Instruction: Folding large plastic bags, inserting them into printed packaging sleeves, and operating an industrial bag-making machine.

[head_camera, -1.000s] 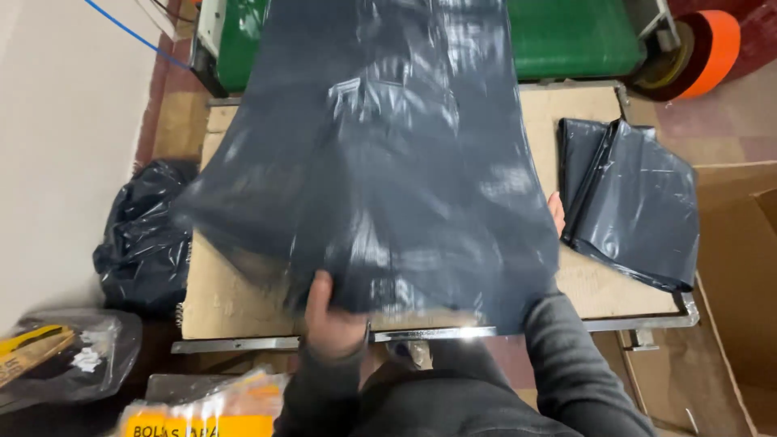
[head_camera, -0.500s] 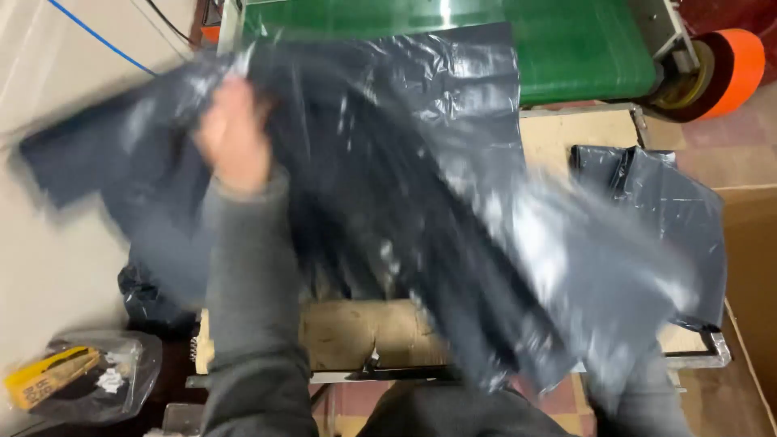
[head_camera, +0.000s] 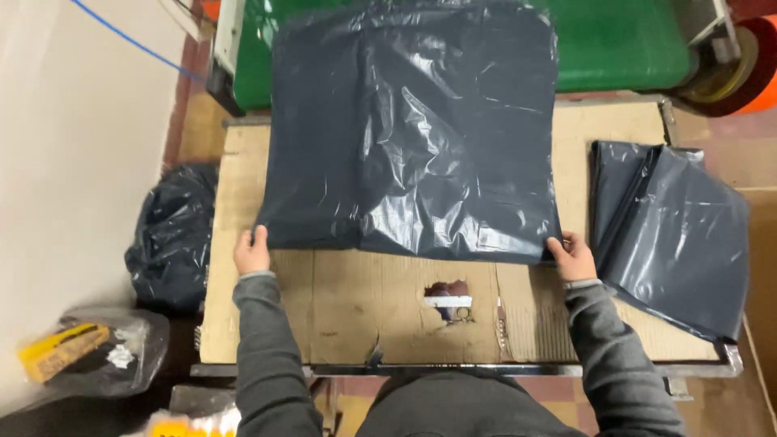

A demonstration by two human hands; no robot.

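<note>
Dark grey plastic, glossy and creased, makes up the large bag (head_camera: 413, 129) spread flat over the cardboard-covered table (head_camera: 340, 307); its far edge overlaps the green machine (head_camera: 623, 40) beyond the table, and its near edge lies across the middle of the cardboard; the left hand (head_camera: 252, 252) pinches the bag's near left corner, fingers curled over the edge; the right hand (head_camera: 573, 257) pinches the near right corner in the same way; both grey sleeves reach from the table's near edge; right of the big bag, just beside the right hand, lies a folded pile of like grey bags (head_camera: 676, 235); a ragged hole (head_camera: 447, 298) shows in the cardboard between the two arms; left of the table, on the floor, sits a stuffed black sack (head_camera: 170, 239); nearer than that lies a clear bag with something yellow inside (head_camera: 89, 352); an orange wheel (head_camera: 749, 61) shows right of the green machine.
</note>
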